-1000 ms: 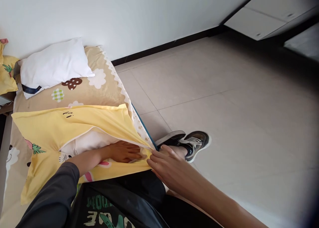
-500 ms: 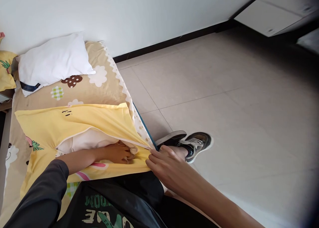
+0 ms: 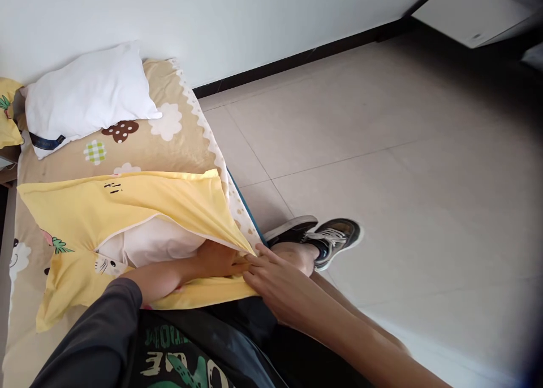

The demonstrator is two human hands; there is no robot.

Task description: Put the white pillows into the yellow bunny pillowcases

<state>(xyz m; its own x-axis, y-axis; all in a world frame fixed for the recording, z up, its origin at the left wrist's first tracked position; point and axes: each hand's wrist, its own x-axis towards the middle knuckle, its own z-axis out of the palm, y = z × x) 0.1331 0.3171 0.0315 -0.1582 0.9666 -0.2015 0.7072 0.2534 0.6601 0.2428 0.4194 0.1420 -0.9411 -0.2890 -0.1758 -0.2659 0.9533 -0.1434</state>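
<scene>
A yellow pillowcase (image 3: 178,190) printed with cartoon figures lies across the bed's near end, its long white-edged slit gaping. Inside the slit shows a whitish pillow (image 3: 163,241). My left hand (image 3: 218,259) reaches through the opening toward the pillowcase's right end, closed around the pillow's corner; its fingertips are partly covered by yellow cloth. At that right end my right hand (image 3: 271,277) pinches the pillowcase's edge, close to the left fingertips.
The bed (image 3: 190,150) has a beige patterned sheet. A bare white pillow (image 3: 91,97) rests near the wall. Another yellow printed cloth item (image 3: 9,113) is at far left. My shoes (image 3: 337,238) are on the tiled floor (image 3: 339,150). A white cabinet (image 3: 470,14) stands upper right.
My left hand has pushed further right inside the pillowcase, carrying the pillow's corner deeper into the end. My right hand keeps its hold on the edge. The view has shifted slightly.
</scene>
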